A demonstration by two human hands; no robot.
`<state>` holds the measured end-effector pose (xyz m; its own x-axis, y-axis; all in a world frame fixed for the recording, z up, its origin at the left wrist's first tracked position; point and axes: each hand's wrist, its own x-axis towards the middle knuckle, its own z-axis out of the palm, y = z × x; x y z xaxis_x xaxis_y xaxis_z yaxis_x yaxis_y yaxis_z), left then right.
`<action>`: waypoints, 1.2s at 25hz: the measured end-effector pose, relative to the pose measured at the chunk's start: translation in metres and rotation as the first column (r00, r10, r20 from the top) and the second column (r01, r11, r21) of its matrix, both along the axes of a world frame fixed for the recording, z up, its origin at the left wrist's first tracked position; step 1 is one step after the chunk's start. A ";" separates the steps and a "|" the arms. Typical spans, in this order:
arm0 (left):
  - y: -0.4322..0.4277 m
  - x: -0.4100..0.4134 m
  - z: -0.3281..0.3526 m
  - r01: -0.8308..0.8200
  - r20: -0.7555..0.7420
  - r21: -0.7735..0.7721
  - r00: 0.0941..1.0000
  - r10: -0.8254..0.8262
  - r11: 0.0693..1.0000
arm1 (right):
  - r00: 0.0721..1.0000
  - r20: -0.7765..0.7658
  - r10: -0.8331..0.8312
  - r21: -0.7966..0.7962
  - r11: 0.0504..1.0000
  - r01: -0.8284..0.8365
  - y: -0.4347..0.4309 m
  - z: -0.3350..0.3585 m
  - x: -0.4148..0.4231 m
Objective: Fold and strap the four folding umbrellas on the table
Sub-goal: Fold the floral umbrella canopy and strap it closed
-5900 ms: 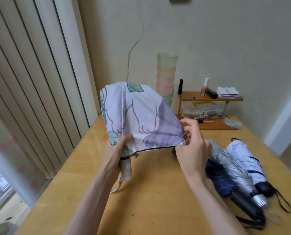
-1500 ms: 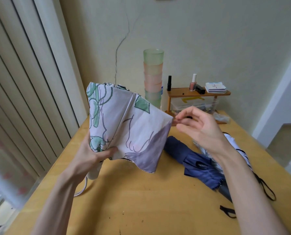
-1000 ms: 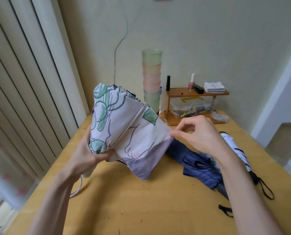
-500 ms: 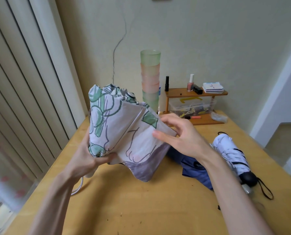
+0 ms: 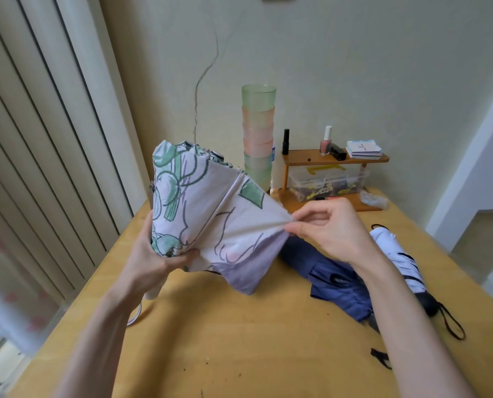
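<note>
One floral umbrella (image 5: 210, 214), left hand (image 5: 150, 259) gripping folds, right hand (image 5: 331, 228) pinching edge, navy umbrella (image 5: 334, 288) half-hidden

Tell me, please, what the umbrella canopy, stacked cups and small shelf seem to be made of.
Umbrella canopy: thin matte fabric, probably polyester or nylon; it creases softly and pulls taut where the right hand pinches it. Stacked cups: likely frosted translucent plastic; light glows through green and pink walls. Small shelf: wood or bamboo, seemingly varnished; warm brown, slight sheen.
</note>
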<state>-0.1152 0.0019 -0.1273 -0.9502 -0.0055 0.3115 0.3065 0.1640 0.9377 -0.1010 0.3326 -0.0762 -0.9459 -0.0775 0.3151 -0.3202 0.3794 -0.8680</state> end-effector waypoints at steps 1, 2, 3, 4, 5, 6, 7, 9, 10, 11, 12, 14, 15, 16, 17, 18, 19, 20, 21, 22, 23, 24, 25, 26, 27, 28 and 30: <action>0.002 0.000 -0.001 -0.005 0.006 0.015 1.000 0.005 1.000 | 0.999 -0.038 -0.035 -0.100 0.994 0.031 -0.002 -0.002 -0.002; 0.004 0.000 -0.001 -0.010 0.019 0.029 1.000 0.009 1.000 | 0.996 -0.066 -0.056 -0.181 0.983 0.043 -0.005 -0.002 -0.003; 0.003 -0.001 -0.002 -0.013 0.031 0.036 0.999 0.012 0.999 | 0.995 -0.081 -0.055 -0.243 0.969 0.034 -0.009 -0.003 -0.004; 0.001 -0.001 -0.002 -0.019 0.044 0.040 0.999 0.017 0.999 | 0.995 -0.087 -0.041 -0.280 0.960 0.015 -0.012 -0.004 -0.004; -0.001 -0.001 -0.002 -0.023 0.056 0.036 0.998 0.021 0.999 | 0.995 -0.095 -0.016 -0.287 0.958 -0.012 -0.014 -0.004 -0.005; -0.003 -0.001 -0.001 -0.023 0.066 0.033 0.998 0.020 0.999 | 0.995 -0.100 0.017 -0.271 0.961 -0.044 -0.015 -0.004 -0.004; -0.006 -0.001 -0.002 -0.017 0.071 0.028 0.997 0.015 0.999 | 0.994 -0.100 0.052 -0.251 0.965 -0.076 -0.015 -0.003 -0.002; -0.010 0.001 -0.002 0.005 0.075 0.029 0.997 -0.007 1.000 | 0.992 -0.091 0.088 -0.235 0.966 -0.107 -0.012 0.001 0.001; -0.010 0.002 0.000 0.012 0.072 0.030 0.997 -0.014 0.999 | 0.992 -0.084 0.094 -0.252 0.961 -0.112 -0.010 0.003 0.003; -0.010 0.003 0.001 0.015 0.067 0.032 0.998 -0.017 0.999 | 0.993 -0.072 0.096 -0.271 0.956 -0.112 -0.008 0.004 0.004; -0.010 0.003 0.002 0.018 0.063 0.034 0.998 -0.020 0.999 | 0.994 -0.060 0.095 -0.274 0.956 -0.108 -0.006 0.006 0.006; -0.010 0.003 0.003 0.023 0.064 0.030 0.998 -0.025 0.999 | 0.994 -0.058 0.093 -0.220 0.970 -0.103 -0.003 0.008 0.007; -0.010 0.003 0.002 0.027 0.064 0.029 0.998 -0.029 0.999 | 0.993 -0.066 0.098 -0.182 0.977 -0.109 -0.002 0.008 0.008; -0.010 0.003 0.002 0.031 0.067 0.028 0.997 -0.032 0.999 | 0.991 -0.072 0.109 -0.147 0.982 -0.118 -0.001 0.009 0.009; -0.010 0.003 0.001 0.037 0.068 0.025 0.997 -0.039 0.999 | 0.990 -0.074 0.117 -0.118 0.985 -0.125 0.000 0.009 0.009; -0.010 0.004 0.002 0.040 0.072 0.021 0.997 -0.041 0.999 | 0.990 -0.071 0.119 -0.092 0.988 -0.125 0.001 0.010 0.009; -0.010 0.004 0.002 0.040 0.074 0.019 0.996 -0.042 0.999 | 0.992 -0.061 0.110 -0.066 0.991 -0.114 0.002 0.011 0.009; -0.010 0.004 0.002 0.039 0.072 0.017 0.997 -0.040 0.999 | 0.995 -0.050 0.091 -0.039 0.995 -0.093 0.002 0.011 0.009; -0.010 0.005 0.002 0.040 0.066 0.016 0.997 -0.041 0.999 | 0.997 -0.040 0.061 -0.011 0.998 -0.062 0.001 0.011 0.009; -0.009 0.005 0.003 0.040 0.062 0.009 0.997 -0.041 0.999 | 0.999 -0.036 0.027 0.020 0.999 -0.026 0.000 0.011 0.009; -0.009 0.005 0.004 0.040 0.057 -0.007 0.998 -0.040 0.999 | 0.999 -0.039 -0.003 0.056 0.998 0.005 0.000 0.011 0.008; -0.009 0.004 0.004 0.044 0.052 -0.024 0.998 -0.042 0.999 | 0.999 -0.043 -0.018 0.100 0.995 0.022 0.001 0.012 0.008; -0.008 0.004 0.004 0.048 0.049 -0.029 0.998 -0.046 0.998 | 0.999 -0.044 -0.010 0.150 0.988 0.017 0.002 0.012 0.008; -0.008 0.004 0.003 0.051 0.050 -0.028 0.998 -0.050 0.998 | 0.999 -0.040 0.015 0.202 0.979 -0.007 0.003 0.014 0.009; -0.008 0.004 0.004 0.057 0.050 -0.030 0.997 -0.056 0.998 | 0.998 -0.028 0.052 0.243 0.969 -0.044 0.005 0.014 0.009; -0.009 0.004 0.003 0.062 0.049 -0.039 0.997 -0.060 0.997 | 0.996 -0.013 0.088 0.269 0.960 -0.081 0.006 0.015 0.010; -0.009 0.003 0.002 0.068 0.043 -0.056 0.997 -0.066 0.996 | 0.991 0.002 0.134 0.311 0.942 -0.128 0.007 0.015 0.010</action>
<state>-0.1125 -0.0073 -0.1252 -0.9599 0.0754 0.2701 0.2799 0.1984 0.9393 -0.0909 0.3396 -0.0611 -0.9150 -0.2968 0.2732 -0.4002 0.5826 -0.7074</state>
